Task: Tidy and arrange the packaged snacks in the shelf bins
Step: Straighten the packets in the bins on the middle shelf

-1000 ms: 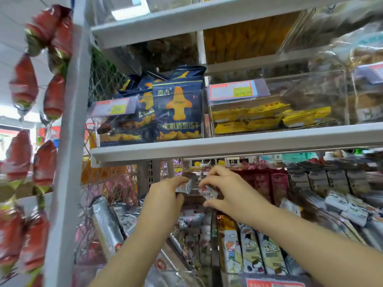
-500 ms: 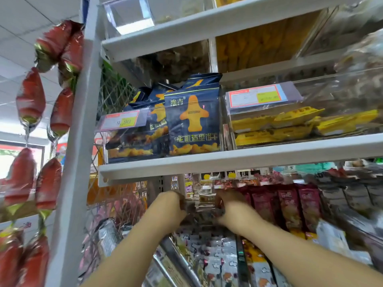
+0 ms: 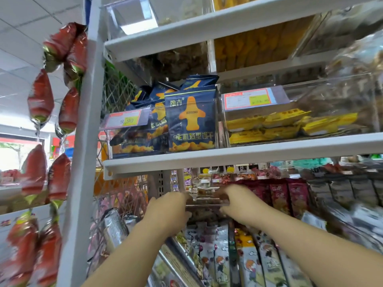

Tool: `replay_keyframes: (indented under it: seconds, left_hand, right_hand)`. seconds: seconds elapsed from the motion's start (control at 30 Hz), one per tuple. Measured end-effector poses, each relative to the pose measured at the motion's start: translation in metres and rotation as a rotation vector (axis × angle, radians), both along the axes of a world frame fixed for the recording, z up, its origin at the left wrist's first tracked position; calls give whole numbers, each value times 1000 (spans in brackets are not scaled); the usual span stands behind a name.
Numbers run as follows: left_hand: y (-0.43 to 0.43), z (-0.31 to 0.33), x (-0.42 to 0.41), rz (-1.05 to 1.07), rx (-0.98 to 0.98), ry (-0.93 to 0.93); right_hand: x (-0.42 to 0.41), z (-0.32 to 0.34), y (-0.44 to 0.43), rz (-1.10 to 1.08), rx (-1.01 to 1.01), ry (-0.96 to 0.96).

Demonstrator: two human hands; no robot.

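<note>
Now, from your head camera, both your arms reach under the white shelf board (image 3: 248,154) into the lower tier. Your left hand (image 3: 172,208) curls its fingers round the left end of a clear bin (image 3: 207,201) holding brown snacks, and your right hand (image 3: 238,204) grips the bin's right end, fingers bent toward it. The motion blur hides exactly how each fingertip sits. The bin is at the back left of that lower tier, between your two hands, just left of the upright maroon packets (image 3: 286,195) and behind the rows of cartoon-printed packets (image 3: 248,262). Above the board, dark blue biscuit bags (image 3: 190,121) stand upright in their own bin beside a price tag (image 3: 126,120), with flat yellow packets (image 3: 286,125) in the next bin to the right. Red foil packets (image 3: 41,100) hang in strings off the shelf's left post.
</note>
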State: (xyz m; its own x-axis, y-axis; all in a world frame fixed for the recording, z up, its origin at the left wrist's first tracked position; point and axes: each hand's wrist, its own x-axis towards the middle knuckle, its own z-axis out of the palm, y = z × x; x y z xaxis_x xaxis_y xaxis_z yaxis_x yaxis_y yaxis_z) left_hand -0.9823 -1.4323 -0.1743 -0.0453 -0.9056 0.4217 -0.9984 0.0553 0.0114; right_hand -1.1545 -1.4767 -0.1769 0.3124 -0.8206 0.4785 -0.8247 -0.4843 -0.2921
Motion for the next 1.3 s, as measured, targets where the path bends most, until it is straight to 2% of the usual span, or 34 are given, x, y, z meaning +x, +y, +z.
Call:
replay_keyframes:
  seconds: [0.13, 0.23, 0.37, 0.47, 0.57, 0.73, 1.0, 1.13, 1.23, 1.3]
  left_hand:
    - [25, -1, -24, -102, -75, 34]
    - [33, -3, -43, -251, -38, 127]
    - [41, -8, -71, -438, 42, 177]
    - [44, -12, -88, -503, 50, 182]
    - [39, -16, -99, -505, 125, 163]
    - [26, -20, -108, -464, 222, 114]
    - [-8, -21, -111, -416, 241, 120]
    - [-27, -20, -124, -374, 247, -31]
    - [-35, -20, -135, -335, 323, -155]
    - [-40, -20, -138, -317, 385, -158]
  right_hand:
    - [-27, 8, 34, 39, -18, 17]
    - [-59, 13, 58, 26, 4, 51]
    - [-104, 16, 77, -73, 65, 223]
    - [-130, 11, 82, -124, 143, 289]
    - [-142, 3, 80, -136, 217, 284]
    - [-144, -4, 67, -120, 215, 256]
    - [-140, -1, 44, -27, 299, 218]
    - [-140, -1, 36, 14, 275, 187]
    - [-144, -3, 30, 17, 265, 176]
    - [-145, -4, 28, 30, 272, 182]
